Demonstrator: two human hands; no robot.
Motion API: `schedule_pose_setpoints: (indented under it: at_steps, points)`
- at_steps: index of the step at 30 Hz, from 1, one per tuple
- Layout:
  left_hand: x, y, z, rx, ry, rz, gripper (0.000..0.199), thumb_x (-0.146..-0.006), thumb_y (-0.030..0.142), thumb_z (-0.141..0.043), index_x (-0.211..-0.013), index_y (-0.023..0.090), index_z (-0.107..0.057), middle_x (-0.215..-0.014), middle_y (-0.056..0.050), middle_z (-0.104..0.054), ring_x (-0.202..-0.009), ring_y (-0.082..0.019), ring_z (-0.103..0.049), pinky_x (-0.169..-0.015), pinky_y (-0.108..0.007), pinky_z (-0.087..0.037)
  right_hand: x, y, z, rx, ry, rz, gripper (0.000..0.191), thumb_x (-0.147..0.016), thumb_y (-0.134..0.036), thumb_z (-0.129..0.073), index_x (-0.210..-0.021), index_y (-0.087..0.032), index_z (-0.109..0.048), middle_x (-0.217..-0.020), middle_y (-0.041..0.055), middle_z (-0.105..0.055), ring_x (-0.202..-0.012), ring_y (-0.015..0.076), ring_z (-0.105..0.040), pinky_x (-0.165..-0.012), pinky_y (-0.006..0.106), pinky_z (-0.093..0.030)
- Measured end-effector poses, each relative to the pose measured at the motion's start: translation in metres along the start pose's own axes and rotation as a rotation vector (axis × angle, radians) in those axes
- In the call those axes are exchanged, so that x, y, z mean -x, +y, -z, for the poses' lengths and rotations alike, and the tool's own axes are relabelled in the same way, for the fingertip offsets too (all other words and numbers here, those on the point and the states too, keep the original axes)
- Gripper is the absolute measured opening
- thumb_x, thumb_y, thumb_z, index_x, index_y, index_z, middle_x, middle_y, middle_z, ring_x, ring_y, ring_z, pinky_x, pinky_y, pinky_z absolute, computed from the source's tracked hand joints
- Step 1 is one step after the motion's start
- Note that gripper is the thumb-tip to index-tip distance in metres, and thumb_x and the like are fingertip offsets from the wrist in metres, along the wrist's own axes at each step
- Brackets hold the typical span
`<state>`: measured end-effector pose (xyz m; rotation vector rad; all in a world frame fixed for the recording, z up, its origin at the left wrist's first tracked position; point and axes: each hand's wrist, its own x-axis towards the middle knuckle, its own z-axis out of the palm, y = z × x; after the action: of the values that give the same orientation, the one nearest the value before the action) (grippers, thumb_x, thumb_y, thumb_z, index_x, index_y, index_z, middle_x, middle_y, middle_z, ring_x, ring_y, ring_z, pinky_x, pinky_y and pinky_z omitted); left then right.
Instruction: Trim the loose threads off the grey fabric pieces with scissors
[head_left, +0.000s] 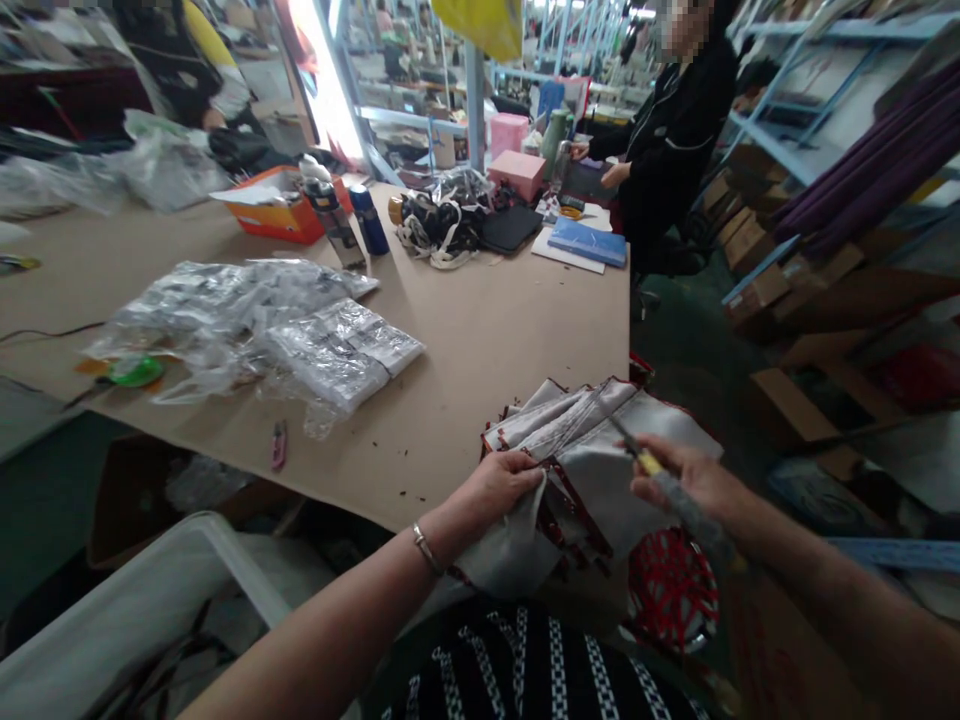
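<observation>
My left hand is closed on a stack of light grey fabric pieces with dark red edging, pinching it near the front corner. The stack lies over the table corner, and part of it hangs down toward my lap. In my right hand is a thin-tipped tool with a yellow collar and a grey, wrapped-looking handle. Its narrow metal shaft points up and left over the fabric, but blur hides whether the tip touches it. Below my right hand stands a round container filled with red strips.
Clear plastic bags lie on the table at left, near pink snips. An orange box, bottles and blue folders stand farther back. A co-worker is beyond the right corner. A white bin stands at lower left.
</observation>
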<state>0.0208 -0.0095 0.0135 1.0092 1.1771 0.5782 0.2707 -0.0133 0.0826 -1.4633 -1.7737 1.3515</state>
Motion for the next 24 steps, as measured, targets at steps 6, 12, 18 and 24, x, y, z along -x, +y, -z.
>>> schedule_pose_setpoints:
  at_steps: [6,12,18,24]
  points:
    - [-0.001,0.0,0.0,0.1,-0.009,0.038,0.02,-0.071,0.034,-0.062,-0.074,0.014,-0.061,-0.062,-0.002,-0.058,-0.05,-0.01,-0.048,-0.05,-0.025,-0.035,0.029,0.043,-0.064,-0.264,-0.378,-0.222,0.052,-0.08,-0.059,-0.053,-0.113,-0.019,-0.051,-0.065,-0.0029,-0.049,-0.049,0.0091,-0.046,-0.044,0.02,-0.037]
    - [-0.003,0.001,-0.004,0.184,0.014,0.052,0.016,-0.07,0.028,-0.063,-0.072,0.013,-0.061,-0.063,-0.004,-0.06,-0.051,-0.01,-0.05,-0.052,-0.025,-0.038,0.018,0.054,-0.075,-0.343,-0.359,-0.324,0.062,-0.072,-0.067,-0.056,-0.11,-0.018,-0.048,-0.068,-0.0031,-0.049,-0.047,0.0077,-0.047,-0.04,0.018,-0.036]
    - [0.001,0.004,-0.007,0.241,0.004,0.058,0.012,-0.07,0.024,-0.063,-0.072,0.012,-0.063,-0.063,-0.003,-0.06,-0.052,-0.01,-0.051,-0.054,-0.024,-0.039,-0.002,0.046,-0.083,-0.252,-0.327,-0.208,0.071,-0.07,-0.072,-0.054,-0.11,-0.014,-0.048,-0.063,-0.0025,-0.049,-0.049,0.0092,-0.043,-0.044,0.021,-0.035]
    - [0.004,0.005,-0.008,0.279,0.031,0.012,0.014,-0.071,0.025,-0.063,-0.073,0.01,-0.063,-0.065,-0.004,-0.061,-0.054,-0.01,-0.051,-0.055,-0.024,-0.039,-0.011,0.056,-0.097,-0.232,-0.228,-0.097,0.064,-0.074,-0.068,-0.054,-0.109,-0.014,-0.049,-0.06,-0.004,-0.043,-0.049,0.0094,-0.037,-0.044,0.022,-0.031]
